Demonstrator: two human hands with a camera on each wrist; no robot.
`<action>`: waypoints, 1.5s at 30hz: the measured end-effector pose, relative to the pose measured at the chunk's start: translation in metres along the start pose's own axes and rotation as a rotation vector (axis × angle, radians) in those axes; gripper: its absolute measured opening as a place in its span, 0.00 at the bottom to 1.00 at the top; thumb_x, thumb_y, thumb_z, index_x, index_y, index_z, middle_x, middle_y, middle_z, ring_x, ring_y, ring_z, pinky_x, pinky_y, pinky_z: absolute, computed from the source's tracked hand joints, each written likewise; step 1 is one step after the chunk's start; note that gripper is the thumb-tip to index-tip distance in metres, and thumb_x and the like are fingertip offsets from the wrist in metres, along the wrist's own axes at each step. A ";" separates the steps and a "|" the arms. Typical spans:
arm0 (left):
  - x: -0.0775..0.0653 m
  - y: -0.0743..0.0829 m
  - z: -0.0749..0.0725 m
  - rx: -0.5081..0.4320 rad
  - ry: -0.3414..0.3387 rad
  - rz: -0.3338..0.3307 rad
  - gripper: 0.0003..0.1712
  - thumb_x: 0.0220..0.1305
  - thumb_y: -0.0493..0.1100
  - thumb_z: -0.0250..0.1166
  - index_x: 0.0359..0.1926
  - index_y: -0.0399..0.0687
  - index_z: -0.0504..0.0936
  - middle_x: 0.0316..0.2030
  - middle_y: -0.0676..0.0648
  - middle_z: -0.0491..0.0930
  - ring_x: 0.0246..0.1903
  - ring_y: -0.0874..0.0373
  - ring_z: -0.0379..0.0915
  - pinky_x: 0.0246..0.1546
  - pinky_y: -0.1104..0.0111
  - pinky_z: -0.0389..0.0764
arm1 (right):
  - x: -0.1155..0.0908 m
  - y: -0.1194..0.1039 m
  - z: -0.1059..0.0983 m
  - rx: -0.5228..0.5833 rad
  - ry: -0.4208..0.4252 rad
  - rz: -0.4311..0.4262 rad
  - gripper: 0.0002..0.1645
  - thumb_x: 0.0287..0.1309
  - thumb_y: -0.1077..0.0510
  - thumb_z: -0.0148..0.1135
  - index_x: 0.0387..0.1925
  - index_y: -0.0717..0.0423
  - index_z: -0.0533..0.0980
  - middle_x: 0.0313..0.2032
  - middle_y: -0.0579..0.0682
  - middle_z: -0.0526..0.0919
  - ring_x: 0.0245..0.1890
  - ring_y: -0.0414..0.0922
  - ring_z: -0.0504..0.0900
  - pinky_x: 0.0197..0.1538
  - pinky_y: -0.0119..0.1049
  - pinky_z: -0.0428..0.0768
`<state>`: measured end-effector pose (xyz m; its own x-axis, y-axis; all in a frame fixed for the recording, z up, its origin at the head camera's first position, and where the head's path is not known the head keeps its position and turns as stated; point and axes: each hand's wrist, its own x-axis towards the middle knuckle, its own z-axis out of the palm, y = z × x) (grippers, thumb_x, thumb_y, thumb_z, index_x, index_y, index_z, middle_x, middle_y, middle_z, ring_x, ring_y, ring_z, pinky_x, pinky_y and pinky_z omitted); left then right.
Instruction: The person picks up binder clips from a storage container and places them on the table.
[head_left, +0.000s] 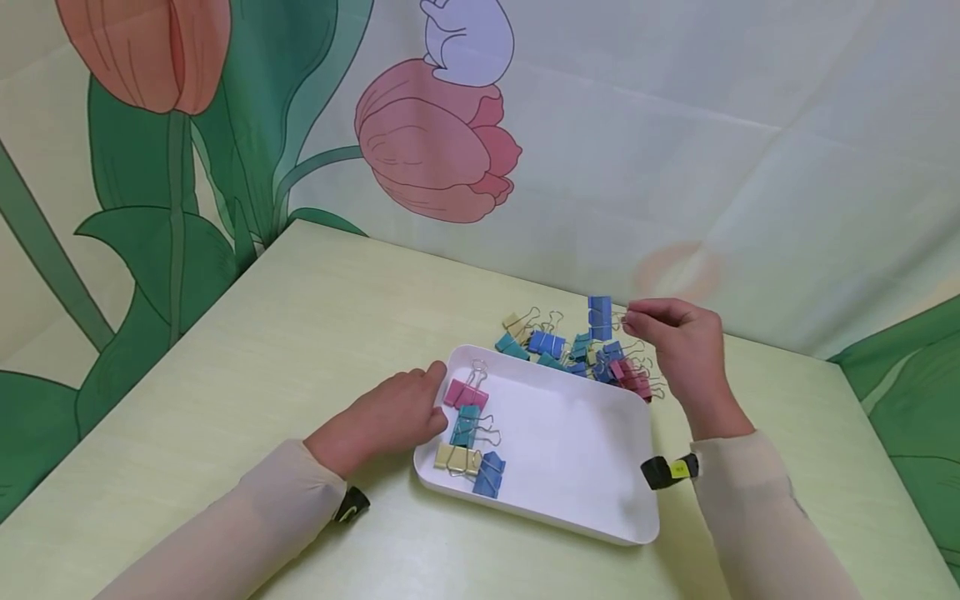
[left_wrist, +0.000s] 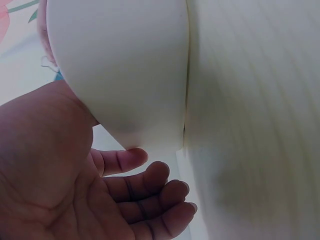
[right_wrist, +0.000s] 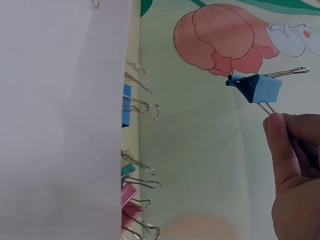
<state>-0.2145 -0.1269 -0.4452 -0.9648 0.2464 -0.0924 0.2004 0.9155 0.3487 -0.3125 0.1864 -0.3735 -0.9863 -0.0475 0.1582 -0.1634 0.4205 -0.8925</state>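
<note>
My right hand pinches a blue binder clip by one wire handle, between thumb and fingertips. In the right wrist view that clip hangs in the air, its other handle sticking out to the side. A pile of blue, teal, yellow and pink binder clips lies just below it, behind the white tray. At the tray's left end, my left hand grips the wall, with the thumb at the rim and curled fingers outside. Inside, along that end, lie a pink clip, a teal clip, a yellow clip and a blue clip.
The tray stands on a pale yellow-green table. Behind the table hangs a cloth printed with tulips and a white animal. The tray's front wall partly hides the pile in the right wrist view.
</note>
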 end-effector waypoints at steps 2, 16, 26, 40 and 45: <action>0.000 0.000 0.000 0.001 0.004 0.003 0.22 0.60 0.43 0.57 0.51 0.36 0.65 0.29 0.44 0.72 0.27 0.53 0.68 0.33 0.63 0.73 | 0.004 0.004 0.002 -0.017 0.000 0.022 0.20 0.59 0.50 0.64 0.49 0.57 0.81 0.44 0.48 0.82 0.40 0.36 0.85 0.46 0.25 0.79; -0.001 0.001 0.000 -0.004 -0.001 -0.007 0.23 0.60 0.44 0.57 0.52 0.36 0.65 0.30 0.45 0.73 0.28 0.53 0.69 0.35 0.63 0.74 | 0.026 0.033 0.022 -0.252 -0.026 0.135 0.14 0.64 0.55 0.58 0.47 0.57 0.81 0.46 0.56 0.84 0.44 0.51 0.85 0.46 0.41 0.82; -0.001 0.000 -0.001 -0.005 0.006 0.001 0.22 0.60 0.43 0.57 0.51 0.36 0.65 0.30 0.44 0.73 0.28 0.53 0.68 0.35 0.62 0.74 | 0.029 0.037 0.033 -0.324 -0.089 0.230 0.14 0.61 0.54 0.59 0.46 0.52 0.80 0.45 0.56 0.83 0.27 0.55 0.80 0.28 0.45 0.81; 0.000 0.001 0.000 -0.005 -0.008 -0.006 0.22 0.60 0.43 0.57 0.51 0.37 0.65 0.30 0.44 0.73 0.28 0.53 0.68 0.35 0.62 0.74 | 0.027 0.040 0.035 -0.403 -0.106 0.141 0.16 0.65 0.53 0.55 0.49 0.53 0.79 0.45 0.57 0.84 0.34 0.54 0.83 0.27 0.46 0.81; 0.000 0.000 0.000 -0.003 -0.002 -0.003 0.22 0.60 0.44 0.57 0.52 0.37 0.65 0.30 0.44 0.73 0.28 0.53 0.68 0.35 0.62 0.74 | 0.025 0.036 0.033 -0.428 -0.087 0.082 0.15 0.65 0.54 0.54 0.48 0.55 0.80 0.45 0.58 0.85 0.39 0.54 0.85 0.25 0.39 0.80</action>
<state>-0.2143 -0.1272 -0.4454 -0.9650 0.2445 -0.0952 0.1972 0.9152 0.3515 -0.3433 0.1701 -0.4159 -0.9969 -0.0667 0.0418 -0.0779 0.7627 -0.6420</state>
